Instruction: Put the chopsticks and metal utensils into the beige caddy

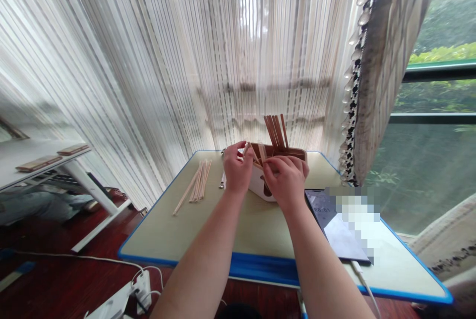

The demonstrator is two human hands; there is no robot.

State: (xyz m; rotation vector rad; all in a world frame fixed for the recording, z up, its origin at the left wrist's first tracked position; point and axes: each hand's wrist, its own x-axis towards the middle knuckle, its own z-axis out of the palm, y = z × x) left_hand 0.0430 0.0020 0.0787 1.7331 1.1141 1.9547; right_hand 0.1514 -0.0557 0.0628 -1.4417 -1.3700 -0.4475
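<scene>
A white box with a brown inside (pixel 260 186) stands on the table, a dark cut-out showing in its front. Brown chopsticks (pixel 274 133) rise upright from its back right part. At its left end my left hand (pixel 238 168) is closed, with the tip of a pale wooden chopstick (pixel 247 147) between thumb and fingers. My right hand (pixel 286 176) covers the box's right front, its thumb and fingers pinched by more pale sticks (pixel 262 151) at the opening. Its fingers hide much of the box. Several pale chopsticks (pixel 201 181) lie loosely bunched on the table to the left.
A blue-edged table (pixel 167 235) carries everything. On its right lies a tablet (pixel 342 235) with a white cable (pixel 362 279) plugged in. Some metal item (pixel 222 180) lies partly behind my left hand. Sheer curtains (pixel 208 51) hang just behind. A power strip (pixel 122 301) sits at lower left.
</scene>
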